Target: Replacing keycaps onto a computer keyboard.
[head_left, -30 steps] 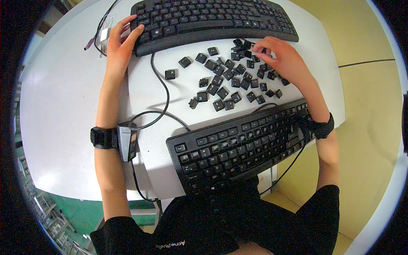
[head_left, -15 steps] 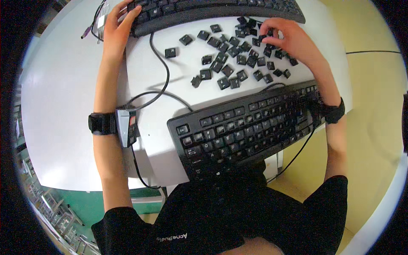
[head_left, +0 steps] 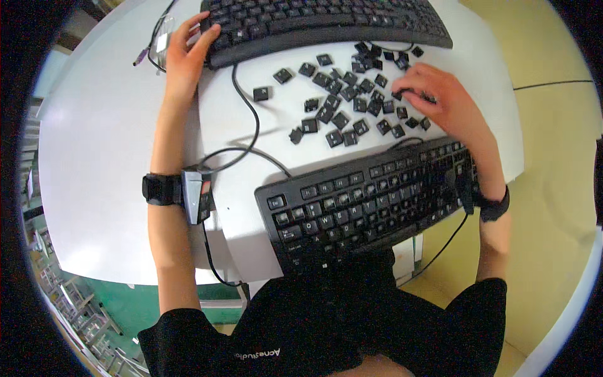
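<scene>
My left hand (head_left: 186, 60) grips the left end of a black keyboard (head_left: 339, 28) at the far side of the table, thumb and index finger on its top. Nearer me, a second black keyboard (head_left: 352, 207) lies slanted; several of its key positions look bare. Loose black keycaps (head_left: 348, 94) are scattered between the two keyboards. Over the right part of these keycaps, my right hand (head_left: 436, 97) is closed, with a small dark keycap (head_left: 397, 95) at its fingertips. Its remaining fingers are curled in and partly hidden.
A black cable (head_left: 254, 119) loops over the white table (head_left: 113, 157) beside my left forearm. Each wrist has a black strap; the left one carries a grey device (head_left: 196, 196). A cable with a purple plug (head_left: 139, 58) lies at the far left. Yellowish floor (head_left: 553, 157) lies beyond the right edge.
My right hand has moved nearer to me over the keycaps, still pinching a small dark one. My left hand stays on the far keyboard. The whole view has shifted slightly.
</scene>
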`<state>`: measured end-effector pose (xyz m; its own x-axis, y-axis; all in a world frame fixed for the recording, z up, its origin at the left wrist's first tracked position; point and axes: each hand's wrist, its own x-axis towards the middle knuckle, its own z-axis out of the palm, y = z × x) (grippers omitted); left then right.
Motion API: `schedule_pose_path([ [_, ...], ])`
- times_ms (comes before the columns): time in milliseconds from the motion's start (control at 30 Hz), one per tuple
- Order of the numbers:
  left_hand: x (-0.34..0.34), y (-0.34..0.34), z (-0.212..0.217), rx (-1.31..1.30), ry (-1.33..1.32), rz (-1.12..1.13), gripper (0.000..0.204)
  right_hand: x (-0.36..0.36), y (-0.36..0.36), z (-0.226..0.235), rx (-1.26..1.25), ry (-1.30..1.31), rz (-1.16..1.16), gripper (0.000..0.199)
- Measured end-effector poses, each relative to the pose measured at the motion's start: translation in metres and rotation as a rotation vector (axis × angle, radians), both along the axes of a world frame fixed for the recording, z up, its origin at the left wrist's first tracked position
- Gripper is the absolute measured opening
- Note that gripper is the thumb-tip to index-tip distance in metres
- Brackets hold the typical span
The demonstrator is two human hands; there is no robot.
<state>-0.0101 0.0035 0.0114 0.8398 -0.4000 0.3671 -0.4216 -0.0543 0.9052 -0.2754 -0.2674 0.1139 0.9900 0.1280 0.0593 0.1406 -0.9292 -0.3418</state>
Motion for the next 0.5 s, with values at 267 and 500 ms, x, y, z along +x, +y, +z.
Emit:
schedule_pose_path([
  [267, 0.001, 0.004, -0.006, 0.004, 0.033, 0.004, 0.043, -0.031, 0.053, 0.021, 0.288, 0.073, -0.291, 0.023],
  [500, -0.003, -0.002, -0.002, 0.03, 0.043, 0.052, 0.036, -0.051, 0.077, 0.01, 0.249, 0.106, -0.176, 0.018],
])
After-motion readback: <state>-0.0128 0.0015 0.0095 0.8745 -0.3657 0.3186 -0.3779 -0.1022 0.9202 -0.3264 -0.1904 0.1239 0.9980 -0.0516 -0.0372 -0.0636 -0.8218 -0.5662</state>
